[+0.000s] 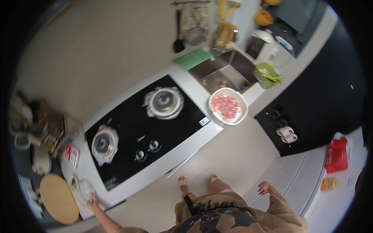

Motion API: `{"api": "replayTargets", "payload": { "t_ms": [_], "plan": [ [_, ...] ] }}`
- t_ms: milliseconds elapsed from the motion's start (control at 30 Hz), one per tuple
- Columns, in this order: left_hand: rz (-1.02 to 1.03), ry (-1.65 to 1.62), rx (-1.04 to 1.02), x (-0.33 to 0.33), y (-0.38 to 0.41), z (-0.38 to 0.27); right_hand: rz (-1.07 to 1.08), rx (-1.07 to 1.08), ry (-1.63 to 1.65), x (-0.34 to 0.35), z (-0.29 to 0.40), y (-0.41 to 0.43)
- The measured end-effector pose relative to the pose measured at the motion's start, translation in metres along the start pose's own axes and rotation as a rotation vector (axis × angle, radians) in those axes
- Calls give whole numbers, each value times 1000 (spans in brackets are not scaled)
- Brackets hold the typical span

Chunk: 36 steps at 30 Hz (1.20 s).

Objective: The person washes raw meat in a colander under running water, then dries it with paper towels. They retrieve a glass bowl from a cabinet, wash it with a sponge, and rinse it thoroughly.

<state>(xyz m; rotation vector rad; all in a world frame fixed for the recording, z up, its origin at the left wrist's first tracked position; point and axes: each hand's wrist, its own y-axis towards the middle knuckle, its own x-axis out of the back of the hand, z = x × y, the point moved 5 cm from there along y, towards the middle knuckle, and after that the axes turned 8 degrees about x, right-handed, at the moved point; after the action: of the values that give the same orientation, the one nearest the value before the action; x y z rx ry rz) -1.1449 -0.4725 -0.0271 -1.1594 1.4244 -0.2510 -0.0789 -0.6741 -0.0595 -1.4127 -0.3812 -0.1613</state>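
Observation:
At the counter's left end, my left hand (92, 202) grips the near edge of a clear glass bowl (85, 188), blurred in the picture. Just behind that sits a small dish (73, 182) with something green in it. A round wooden board (59, 199) lies to the left of the bowl. My right hand (264, 188) hangs at my side with loosely curled fingers and nothing in it, above the floor near the white drawer fronts (287, 177).
A black two-burner gas hob (131, 128) spans the counter. Beside the steel sink (230, 71), a white colander (245, 109) holds cut raw meat (225, 106). A green basket (263, 80) of vegetables stands right of the sink. Slippers (287, 134) lie on a dark surface; a red bag (336, 157) is at right.

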Motion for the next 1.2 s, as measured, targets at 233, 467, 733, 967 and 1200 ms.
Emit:
{"api": "replayTargets", "payload": {
  "t_ms": [233, 467, 733, 967, 1200],
  "plan": [
    [30, 611, -482, -26, -159, 152, 71, 128, 167, 23, 11, 13],
    [302, 943, -688, -70, -330, 293, 71, 292, 292, 122, 54, 70],
    [848, 1051, 93, -199, -430, 696, 22, 1157, 545, 312, 323, 28],
    [682, 1336, 638, -235, -316, 1028, 340, 1461, 473, 366, 476, -50],
    [675, 1913, 641, -191, -200, 1180, 232, 1465, 306, 440, 528, -39]
  ]
}}
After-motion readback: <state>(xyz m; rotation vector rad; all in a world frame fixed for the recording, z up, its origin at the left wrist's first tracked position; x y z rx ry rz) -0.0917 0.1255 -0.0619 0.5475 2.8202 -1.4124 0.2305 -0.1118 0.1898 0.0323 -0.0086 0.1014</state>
